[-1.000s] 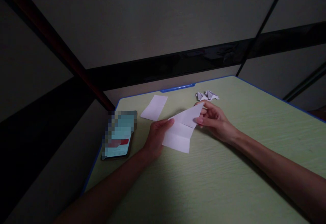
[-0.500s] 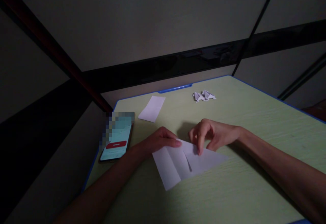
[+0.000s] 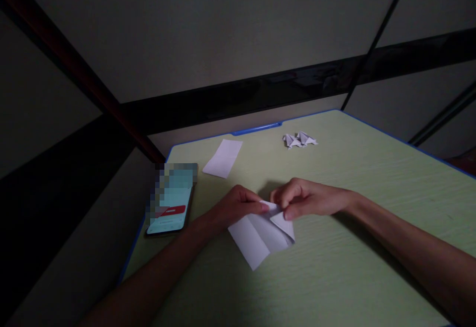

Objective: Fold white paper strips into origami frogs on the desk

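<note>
Pinching a turned-over flap of the white sheet [image 3: 256, 235] between thumb and fingertips, the right hand [image 3: 308, 198] sits just beside the left hand [image 3: 238, 205], whose curled fingers clamp the sheet's far corner. The sheet rests on the table [image 3: 353, 247] to the right of the phone [image 3: 171, 203] and slightly nearer the person than it, close but not touching.

The sheet already carries lengthwise creases, which show as parallel lines across its near half. Its corner farthest from the phone is folded in over the middle, so it is no longer a plain rectangle. The near end is square and unfolded, and no finished shape shows. I judge the folding to be at an early stage, with most of the shaping left.

Just beyond the phone, a small white slip [image 3: 223, 158] lies flat. Well to the right of the phone, by the table's far edge, sit two small folded paper figures [image 3: 299, 140], complete by their look. The phone lies face up, screen lit, at the table's left edge.
</note>
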The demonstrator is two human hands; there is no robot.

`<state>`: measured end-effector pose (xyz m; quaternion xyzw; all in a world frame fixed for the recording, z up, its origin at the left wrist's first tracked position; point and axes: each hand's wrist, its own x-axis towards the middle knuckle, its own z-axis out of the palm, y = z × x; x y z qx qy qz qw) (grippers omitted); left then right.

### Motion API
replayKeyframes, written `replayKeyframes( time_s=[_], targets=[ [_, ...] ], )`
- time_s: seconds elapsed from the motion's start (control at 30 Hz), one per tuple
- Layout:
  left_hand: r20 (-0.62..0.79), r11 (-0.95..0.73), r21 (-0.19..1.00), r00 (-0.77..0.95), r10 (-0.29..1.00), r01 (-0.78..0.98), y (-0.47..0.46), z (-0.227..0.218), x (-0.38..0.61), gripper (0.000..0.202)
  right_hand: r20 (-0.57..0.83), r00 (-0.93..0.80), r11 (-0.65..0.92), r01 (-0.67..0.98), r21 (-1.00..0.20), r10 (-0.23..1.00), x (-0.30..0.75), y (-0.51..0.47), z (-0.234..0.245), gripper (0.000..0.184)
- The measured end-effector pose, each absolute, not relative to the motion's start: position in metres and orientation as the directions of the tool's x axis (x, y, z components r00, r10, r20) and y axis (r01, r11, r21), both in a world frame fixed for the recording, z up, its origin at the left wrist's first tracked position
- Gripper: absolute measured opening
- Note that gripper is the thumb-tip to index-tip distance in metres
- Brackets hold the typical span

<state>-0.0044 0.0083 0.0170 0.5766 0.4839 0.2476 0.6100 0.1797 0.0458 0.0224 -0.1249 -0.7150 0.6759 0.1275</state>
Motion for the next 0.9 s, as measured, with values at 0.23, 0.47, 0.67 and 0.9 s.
replayKeyframes(
  time_s=[0.23, 0.47, 0.67, 0.9],
  targets=[
    [-0.195, 0.163, 0.975, 0.227, 0.954, 0.151, 0.008, 0.006, 0.001, 0.02, 0.019, -0.723, 0.119, 0.088, -0.989, 0.69, 0.172, 0.045, 0.019, 0.028],
    [-0.169, 0.145, 0.981, 0.201, 0.965, 0.126, 0.007, 0.007, 0.002, 0.019, 0.055, -0.555, 0.123, 0.087, -0.989, 0.83, 0.165, 0.04, 0.02, 0.02],
    [-0.149, 0.121, 0.982, 0.205, 0.968, 0.142, 0.007, 0.009, 0.004, 0.023, 0.084, -0.504, 0.152, 0.097, -0.984, 0.86, 0.165, 0.039, 0.019, 0.017],
    [-0.181, 0.153, 0.98, 0.248, 0.952, 0.126, 0.006, 0.008, 0.004, 0.019, 0.093, -0.494, 0.181, 0.134, -0.974, 0.864, 0.166, 0.037, 0.02, 0.018]
  ],
)
